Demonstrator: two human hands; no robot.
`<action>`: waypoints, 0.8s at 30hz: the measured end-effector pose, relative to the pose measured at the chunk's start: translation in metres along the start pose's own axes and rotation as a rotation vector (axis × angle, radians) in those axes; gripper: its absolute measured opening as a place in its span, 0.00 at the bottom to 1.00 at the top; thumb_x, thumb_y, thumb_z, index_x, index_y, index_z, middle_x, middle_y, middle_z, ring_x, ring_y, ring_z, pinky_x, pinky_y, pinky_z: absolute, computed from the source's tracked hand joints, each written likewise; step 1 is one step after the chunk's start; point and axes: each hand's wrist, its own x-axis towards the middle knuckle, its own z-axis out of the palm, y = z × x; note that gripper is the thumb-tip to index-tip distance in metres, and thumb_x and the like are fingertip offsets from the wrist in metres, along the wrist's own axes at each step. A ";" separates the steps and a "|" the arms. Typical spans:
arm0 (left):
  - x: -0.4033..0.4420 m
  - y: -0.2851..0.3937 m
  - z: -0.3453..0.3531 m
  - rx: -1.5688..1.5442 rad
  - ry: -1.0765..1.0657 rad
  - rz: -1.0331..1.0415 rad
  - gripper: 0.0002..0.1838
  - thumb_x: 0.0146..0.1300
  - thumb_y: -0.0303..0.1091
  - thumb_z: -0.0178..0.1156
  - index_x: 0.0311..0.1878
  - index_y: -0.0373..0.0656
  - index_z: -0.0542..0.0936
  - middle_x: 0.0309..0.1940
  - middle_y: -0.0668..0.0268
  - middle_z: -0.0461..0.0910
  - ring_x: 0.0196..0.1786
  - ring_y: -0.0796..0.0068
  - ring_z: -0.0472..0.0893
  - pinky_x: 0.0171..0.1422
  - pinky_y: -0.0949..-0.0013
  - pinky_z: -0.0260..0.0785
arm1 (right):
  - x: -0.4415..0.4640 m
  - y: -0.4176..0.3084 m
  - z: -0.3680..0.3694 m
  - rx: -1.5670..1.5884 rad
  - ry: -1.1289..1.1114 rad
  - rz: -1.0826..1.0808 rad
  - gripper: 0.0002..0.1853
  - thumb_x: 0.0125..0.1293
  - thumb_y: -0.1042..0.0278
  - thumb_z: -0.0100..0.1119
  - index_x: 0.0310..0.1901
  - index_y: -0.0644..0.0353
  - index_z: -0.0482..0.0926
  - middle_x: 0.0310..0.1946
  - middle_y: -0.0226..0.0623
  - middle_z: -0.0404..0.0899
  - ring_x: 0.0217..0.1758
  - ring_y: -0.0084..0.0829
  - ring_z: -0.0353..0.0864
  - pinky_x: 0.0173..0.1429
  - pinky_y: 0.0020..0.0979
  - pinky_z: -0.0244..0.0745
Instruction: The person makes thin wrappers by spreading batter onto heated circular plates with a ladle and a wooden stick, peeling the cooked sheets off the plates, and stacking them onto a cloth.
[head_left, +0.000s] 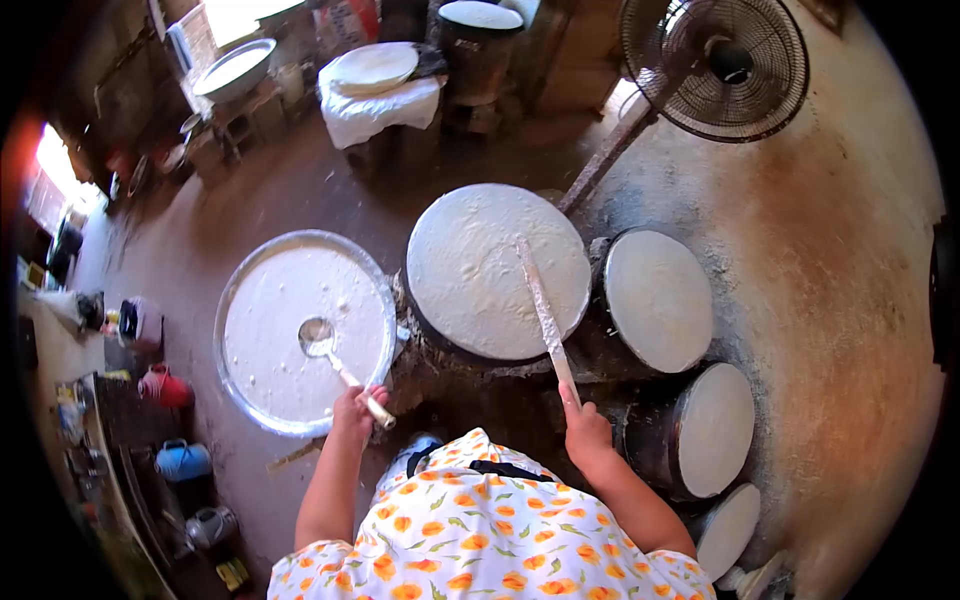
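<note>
My left hand (360, 410) is closed on the wooden handle of a ladle (346, 374), whose round bowl rests in white batter (270, 320) inside a wide metal basin (225, 373). My right hand (587, 432) grips a long flat wooden stick (541, 308) coated in white. The stick's far end lies over the large round white surface (470, 260) in front of me, near its middle. Lumps and small bubbles dot the batter. The large white surface looks wet and uneven.
Several smaller round white-topped drums (659, 300) curve down the right side. Behind them stands a large fan (730, 62) on a pole. A cloth-covered stand (385, 108) holds stacked white rounds at the back. A red container (165, 387) and blue container (184, 460) are at left.
</note>
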 end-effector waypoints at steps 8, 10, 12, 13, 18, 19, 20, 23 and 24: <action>-0.087 -0.071 0.007 0.283 -0.053 -0.109 0.25 0.61 0.25 0.55 0.62 0.37 0.62 0.49 0.44 0.72 0.49 0.46 0.77 0.52 0.48 0.75 | -0.030 0.010 -0.002 0.625 0.185 -0.387 0.34 0.55 0.84 0.50 0.64 0.42 0.69 0.29 0.45 0.73 0.27 0.48 0.75 0.34 0.42 0.74; -0.105 -0.089 -0.014 0.338 -0.131 -0.132 0.26 0.62 0.27 0.55 0.63 0.35 0.61 0.48 0.46 0.74 0.49 0.51 0.79 0.53 0.52 0.76 | -0.030 0.002 -0.003 0.763 0.098 -0.422 0.30 0.55 0.85 0.50 0.61 0.52 0.73 0.32 0.42 0.78 0.25 0.36 0.76 0.32 0.31 0.75; -0.131 -0.104 -0.031 0.375 -0.180 -0.171 0.23 0.64 0.26 0.53 0.61 0.33 0.63 0.48 0.46 0.75 0.49 0.53 0.79 0.54 0.53 0.75 | -0.037 -0.013 0.000 0.989 -0.175 -0.434 0.31 0.56 0.85 0.49 0.62 0.51 0.71 0.31 0.39 0.79 0.25 0.31 0.75 0.32 0.29 0.75; -0.144 -0.108 -0.035 0.369 -0.202 -0.192 0.20 0.65 0.24 0.50 0.60 0.32 0.65 0.49 0.45 0.75 0.50 0.53 0.79 0.55 0.53 0.75 | -0.041 -0.027 -0.007 1.190 -0.430 -0.407 0.32 0.57 0.85 0.48 0.64 0.50 0.69 0.30 0.36 0.79 0.24 0.25 0.74 0.31 0.27 0.75; -0.177 -0.119 -0.072 0.441 -0.255 -0.231 0.20 0.64 0.27 0.54 0.59 0.33 0.68 0.49 0.50 0.78 0.48 0.68 0.80 0.49 0.71 0.75 | -0.052 -0.086 -0.039 0.940 -1.055 -0.398 0.32 0.63 0.82 0.42 0.69 0.47 0.61 0.26 0.30 0.75 0.22 0.17 0.72 0.27 0.21 0.71; -0.178 -0.121 -0.086 0.425 -0.253 -0.226 0.20 0.64 0.27 0.54 0.59 0.33 0.68 0.49 0.50 0.78 0.48 0.68 0.80 0.49 0.71 0.75 | -0.056 -0.099 -0.036 0.925 -1.063 -0.405 0.32 0.63 0.82 0.42 0.69 0.47 0.61 0.26 0.30 0.75 0.22 0.17 0.72 0.27 0.21 0.71; -0.177 -0.122 -0.101 0.431 -0.249 -0.222 0.21 0.64 0.27 0.54 0.59 0.33 0.68 0.50 0.51 0.78 0.47 0.69 0.80 0.48 0.72 0.75 | -0.059 -0.113 -0.029 0.909 -1.107 -0.373 0.32 0.63 0.82 0.42 0.69 0.47 0.61 0.26 0.31 0.75 0.22 0.18 0.72 0.27 0.21 0.71; -0.182 -0.116 -0.135 0.396 -0.228 -0.227 0.22 0.62 0.25 0.55 0.60 0.33 0.67 0.50 0.53 0.78 0.46 0.71 0.80 0.47 0.74 0.74 | -0.060 -0.159 0.001 0.814 -1.156 -0.387 0.32 0.64 0.82 0.40 0.70 0.47 0.59 0.26 0.32 0.75 0.22 0.20 0.74 0.27 0.23 0.74; -0.185 -0.112 -0.148 0.349 -0.221 -0.240 0.22 0.62 0.25 0.54 0.59 0.34 0.67 0.49 0.53 0.78 0.46 0.71 0.80 0.47 0.74 0.74 | -0.061 -0.177 0.016 0.795 -1.163 -0.370 0.32 0.64 0.83 0.40 0.70 0.47 0.59 0.26 0.33 0.75 0.22 0.21 0.75 0.26 0.24 0.75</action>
